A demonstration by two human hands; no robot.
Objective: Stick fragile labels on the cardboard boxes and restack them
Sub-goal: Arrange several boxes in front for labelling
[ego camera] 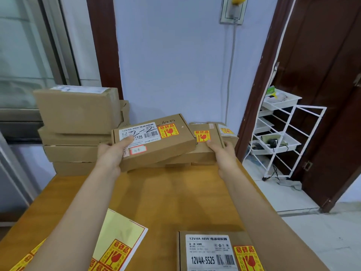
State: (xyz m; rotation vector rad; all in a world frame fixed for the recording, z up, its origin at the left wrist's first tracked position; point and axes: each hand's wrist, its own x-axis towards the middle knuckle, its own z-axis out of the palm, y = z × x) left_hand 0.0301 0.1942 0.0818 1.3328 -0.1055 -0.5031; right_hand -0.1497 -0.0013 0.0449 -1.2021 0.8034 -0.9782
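My left hand (113, 153) grips the near left end of a flat cardboard box (156, 145), thumb on its white label. That box is tilted, carries a yellow-red fragile label (168, 130), and leans over another labelled box (205, 147). My right hand (222, 151) holds this lower box's right edge. A third labelled box (227, 133) lies behind it. Near me on the wooden table (166, 202) lies another labelled box (213, 253). A sheet of fragile labels (117, 247) lies at the near left.
A stack of several plain cardboard boxes (78, 130) stands at the table's far left against the wall. A white wire rack (281, 137) with trays stands to the right by a dark wooden door (328, 94).
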